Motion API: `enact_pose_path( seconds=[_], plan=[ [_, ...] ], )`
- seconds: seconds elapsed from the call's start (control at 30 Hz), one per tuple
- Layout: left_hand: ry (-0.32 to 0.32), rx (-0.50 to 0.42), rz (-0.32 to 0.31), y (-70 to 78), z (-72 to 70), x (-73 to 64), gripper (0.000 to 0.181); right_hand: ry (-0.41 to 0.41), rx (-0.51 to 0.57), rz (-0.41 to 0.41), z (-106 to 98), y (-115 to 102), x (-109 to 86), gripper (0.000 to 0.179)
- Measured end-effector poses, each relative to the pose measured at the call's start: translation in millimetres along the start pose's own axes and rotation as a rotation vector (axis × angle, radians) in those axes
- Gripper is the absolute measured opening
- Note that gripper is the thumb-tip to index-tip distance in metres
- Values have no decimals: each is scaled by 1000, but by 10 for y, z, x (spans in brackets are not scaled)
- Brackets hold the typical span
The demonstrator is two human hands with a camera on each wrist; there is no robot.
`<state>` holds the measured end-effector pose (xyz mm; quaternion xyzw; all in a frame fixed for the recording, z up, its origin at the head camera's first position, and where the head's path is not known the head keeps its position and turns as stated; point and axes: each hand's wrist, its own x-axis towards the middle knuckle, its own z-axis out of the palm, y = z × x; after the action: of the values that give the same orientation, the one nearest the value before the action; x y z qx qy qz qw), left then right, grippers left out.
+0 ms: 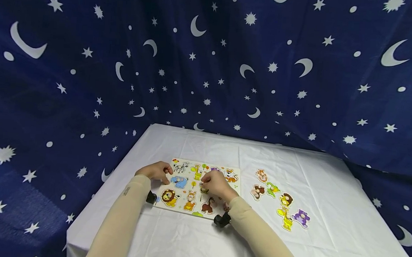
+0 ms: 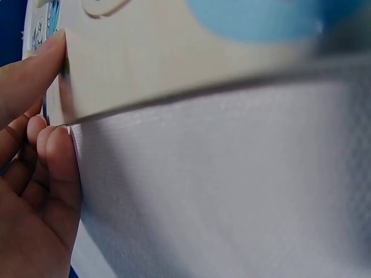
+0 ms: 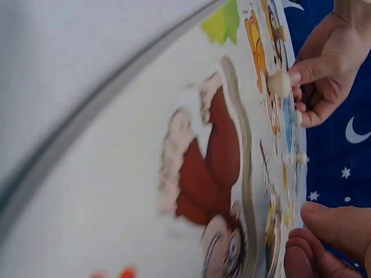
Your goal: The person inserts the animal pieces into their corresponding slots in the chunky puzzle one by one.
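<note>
A wooden peg puzzle board [image 1: 184, 188] with animal pictures lies under both hands. At its left side my left hand [image 1: 157, 170] grips the edge, thumb [image 2: 49, 63] on top and fingers curled at the side, near the blue elephant piece [image 1: 179, 182]. My right hand [image 1: 217, 185] is over the board's right middle, thumb and fingertips pinching a small yellow-and-brown puzzle piece [image 1: 204, 189]; the fingers hide most of it. In the right wrist view a brown monkey picture [image 3: 214, 150] lies in a recess close to this hand. Wooden knobs [image 3: 279, 83] stand up from placed pieces.
Right of the board, loose pieces lie on the white-covered table [image 1: 333, 191]: an orange animal [image 1: 261, 175], a monkey [image 1: 257, 192], a green crocodile [image 1: 272, 189], a brown-maned animal [image 1: 286, 199], a giraffe [image 1: 285, 220] and a purple animal [image 1: 301, 218]. A blue star-patterned curtain [image 1: 227, 67] hangs behind.
</note>
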<state>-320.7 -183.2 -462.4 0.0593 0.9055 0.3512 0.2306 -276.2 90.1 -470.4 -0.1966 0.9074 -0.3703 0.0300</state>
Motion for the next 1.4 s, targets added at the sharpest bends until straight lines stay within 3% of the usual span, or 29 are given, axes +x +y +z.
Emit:
enact_pose_path(
  seconds=[0.3, 0.57, 1.0, 1.4],
  plan=[
    [2, -13, -1, -12, -29, -6, 34, 4, 6, 72, -129, 116, -75, 15],
    [0, -39, 0, 2, -71, 19, 35, 31, -2, 29, -315, 174, -107, 12],
    [-1, -38, -14, 4, -69, 2, 35, 15, -28, 124, -492, 338, -275, 14],
    [-2, -33, -6, -32, -16, 9, 34, 35, -29, 147, -603, 532, -424, 13]
  ],
)
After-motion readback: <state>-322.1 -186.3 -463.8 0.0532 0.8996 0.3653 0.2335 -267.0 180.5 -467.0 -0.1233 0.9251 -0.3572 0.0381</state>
